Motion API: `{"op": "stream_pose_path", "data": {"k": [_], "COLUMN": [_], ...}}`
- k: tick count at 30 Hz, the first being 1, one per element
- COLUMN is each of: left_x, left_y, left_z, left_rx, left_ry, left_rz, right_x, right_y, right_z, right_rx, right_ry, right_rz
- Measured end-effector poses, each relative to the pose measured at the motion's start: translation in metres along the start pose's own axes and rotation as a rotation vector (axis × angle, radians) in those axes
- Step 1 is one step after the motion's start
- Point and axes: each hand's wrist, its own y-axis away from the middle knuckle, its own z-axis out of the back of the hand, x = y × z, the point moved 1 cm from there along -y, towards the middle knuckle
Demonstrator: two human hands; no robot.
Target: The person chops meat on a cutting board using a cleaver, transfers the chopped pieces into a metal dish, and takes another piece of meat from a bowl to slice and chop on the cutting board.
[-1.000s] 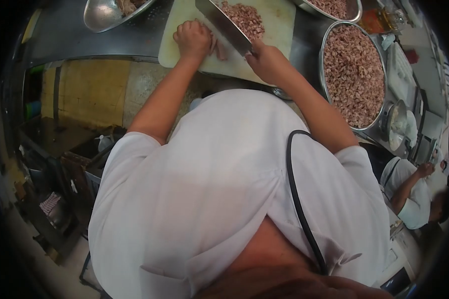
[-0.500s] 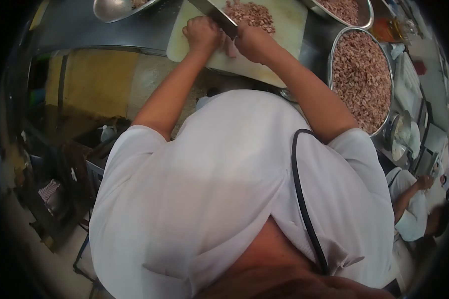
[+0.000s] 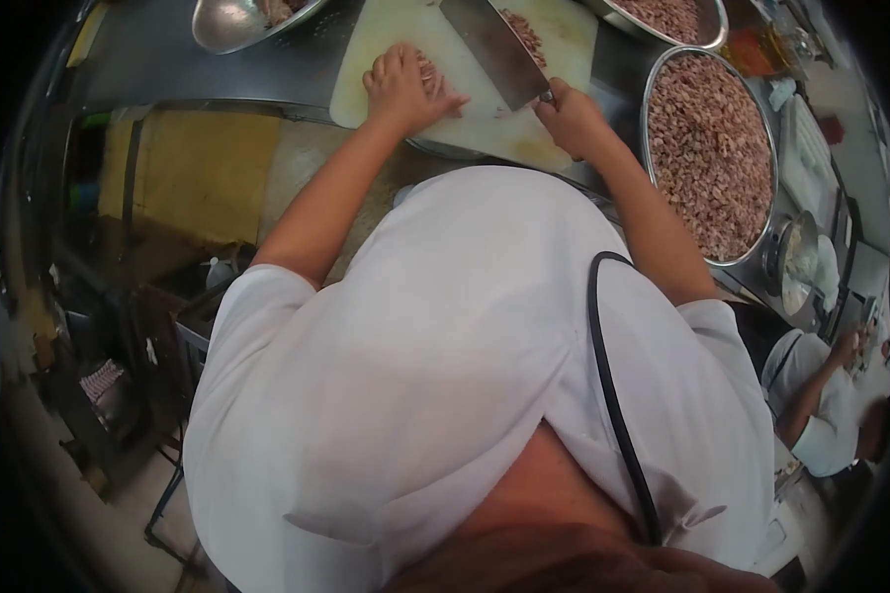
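My right hand (image 3: 572, 117) is closed round the handle of a wide cleaver (image 3: 496, 51), whose blade lies tilted across the white cutting board (image 3: 554, 133). Left of the blade, my left hand (image 3: 403, 94) rests with fingers spread on pinkish strips of meat (image 3: 430, 77). Chopped meat (image 3: 526, 38) shows on the board beyond the cleaver, partly hidden by the blade. The hand and the blade are apart.
A large oval tray (image 3: 647, 128) heaped with chopped meat stands right of the board, with another metal tray (image 3: 724, 28) behind it. A metal bowl (image 3: 229, 30) is at upper left. A co-worker (image 3: 811, 395) is at far right.
The cleaver and my right hand have moved right, away from my left hand, and the blade now lies over the chopped meat. My left hand has opened out over the strips.
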Motion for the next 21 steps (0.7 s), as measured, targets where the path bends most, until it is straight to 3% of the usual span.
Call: {"op": "stream_pose_path", "data": {"k": [2,5,8,12,14,21], "left_x": [-0.004,-0.002,-0.001,0.007,0.012,0.002], "left_y": [0.005,0.001,-0.009,-0.011,-0.014,-0.005], "left_z": [-0.006,-0.019,-0.026,-0.026,-0.008,0.008], "left_rx": [0.032,0.108,0.189,0.107,0.239,0.29], "left_ry": [-0.109,-0.088,-0.048,-0.045,0.18,-0.018], "left_rz": [-0.023,-0.127,-0.099,-0.127,-0.074,-0.083], "right_x": [-0.008,-0.003,-0.004,-0.005,-0.007,-0.003], "right_y": [-0.002,0.002,0.002,0.007,0.009,0.025], "right_z": [-0.011,-0.011,-0.011,-0.018,-0.018,-0.015], "right_rx": [-0.153,-0.134,-0.155,-0.189,-0.179,-0.107], "right_ry": [0.055,0.056,0.076,0.153,0.12,0.147], "right_rz": [0.148,0.095,0.136,0.158,0.201,0.199]}}
